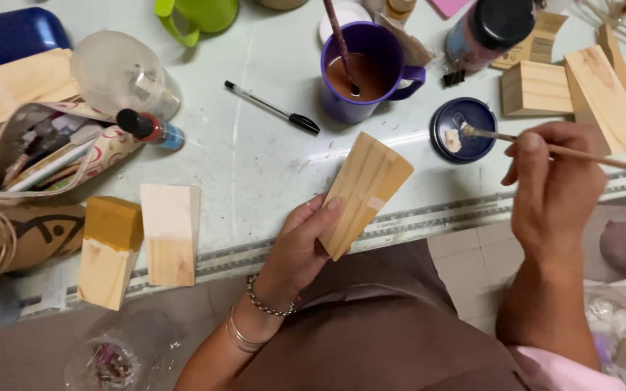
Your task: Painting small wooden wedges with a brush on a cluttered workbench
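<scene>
**One block in hand, brush at the paint lid**

The left hand holds a wooden block just above the near edge of the table, fingers pressed together along the block's left side with the thumb behind it. The block tilts to the right; its face shows bare grain, with a slightly paler band across the lower part, so by the look of it this piece has little or no fresh colour on it.

The right hand pinches a thin paintbrush between fingertips and thumb, the other fingers curled in. The bristle end rests in a small dark blue lid holding a dab of pale paint, just right of the block. I judge the brush is being loaded.

To the left, near the table edge, lie two other blocks side by side: one with a mustard-yellow top and one with a whitish top, both partly coated with bare wood below. Further right, several unpainted wooden pieces wait at the far side.

A purple mug of brownish water with a brush in it stands far of the held block, with a black pen to its left and an open pencil case at the far left.
</scene>
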